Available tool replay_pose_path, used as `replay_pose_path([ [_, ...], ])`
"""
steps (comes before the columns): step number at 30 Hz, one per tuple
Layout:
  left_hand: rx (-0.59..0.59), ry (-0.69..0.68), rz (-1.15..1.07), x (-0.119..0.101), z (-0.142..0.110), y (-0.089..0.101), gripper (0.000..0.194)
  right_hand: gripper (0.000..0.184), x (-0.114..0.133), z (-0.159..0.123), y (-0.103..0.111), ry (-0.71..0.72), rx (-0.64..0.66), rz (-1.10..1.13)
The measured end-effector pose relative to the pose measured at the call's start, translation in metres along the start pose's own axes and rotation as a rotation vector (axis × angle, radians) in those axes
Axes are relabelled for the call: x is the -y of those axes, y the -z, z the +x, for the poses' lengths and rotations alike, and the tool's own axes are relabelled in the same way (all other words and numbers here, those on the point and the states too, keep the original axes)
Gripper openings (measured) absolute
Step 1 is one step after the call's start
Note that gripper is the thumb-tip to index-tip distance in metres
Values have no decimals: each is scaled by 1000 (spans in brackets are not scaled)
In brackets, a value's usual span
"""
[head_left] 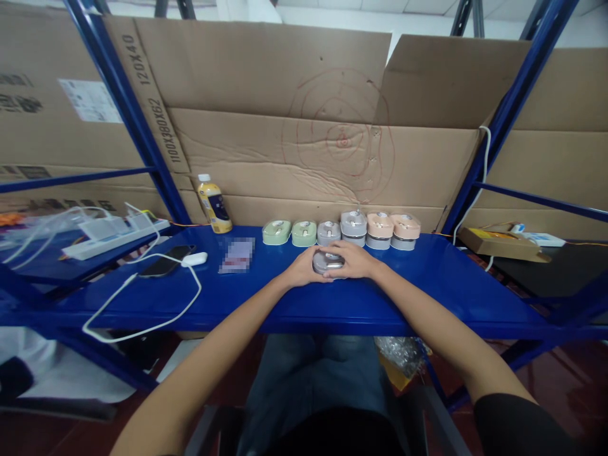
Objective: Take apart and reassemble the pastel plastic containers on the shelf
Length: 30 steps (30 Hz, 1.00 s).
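Both my hands are wrapped round one grey lidded container (327,262) on the blue table (285,304). My left hand (304,267) grips its left side, and my right hand (354,259) curls over its right side and top edge. Behind them a row of similar containers lines the back: a green one (276,232), a second green one (304,234), a small grey one (328,233), a taller grey one (353,228), and two with peach lids (379,230) over grey bases. My fingers partly cover the held container.
A yellow bottle (215,204) stands at the back left. A blurred flat item (237,255), a dark phone (167,261) and a white cable (142,329) lie left. A power strip (114,239) sits farther left; an opened cardboard box (503,245) is at right. Cardboard (261,145) walls the back.
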<state>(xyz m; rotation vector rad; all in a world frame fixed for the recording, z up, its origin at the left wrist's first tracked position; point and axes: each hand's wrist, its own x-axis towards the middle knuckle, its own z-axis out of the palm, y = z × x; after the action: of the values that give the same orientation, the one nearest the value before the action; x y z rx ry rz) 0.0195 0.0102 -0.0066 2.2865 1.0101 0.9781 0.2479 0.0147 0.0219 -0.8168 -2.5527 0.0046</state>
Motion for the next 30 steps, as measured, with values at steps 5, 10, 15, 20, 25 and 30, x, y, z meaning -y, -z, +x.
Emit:
replay_pose_path([
  [5,28,31,0,-1,0,1,92,72,3,0,-1,-57,-29,-32],
  [10,-2,-36,-2,-1,-1,0,95,66,6,-1,-3,-99,-44,-24],
  [15,-65,-76,90,-3,-3,-1,93,51,-1,0,-11,-227,-170,139],
  [20,-364,66,126,-11,0,9,87,56,-16,-2,1,-305,-516,173],
  [25,-664,271,82,-10,23,21,83,62,-28,-9,21,-375,-679,198],
  [30,-687,370,236,-14,68,18,85,62,-34,-12,24,-404,-703,195],
])
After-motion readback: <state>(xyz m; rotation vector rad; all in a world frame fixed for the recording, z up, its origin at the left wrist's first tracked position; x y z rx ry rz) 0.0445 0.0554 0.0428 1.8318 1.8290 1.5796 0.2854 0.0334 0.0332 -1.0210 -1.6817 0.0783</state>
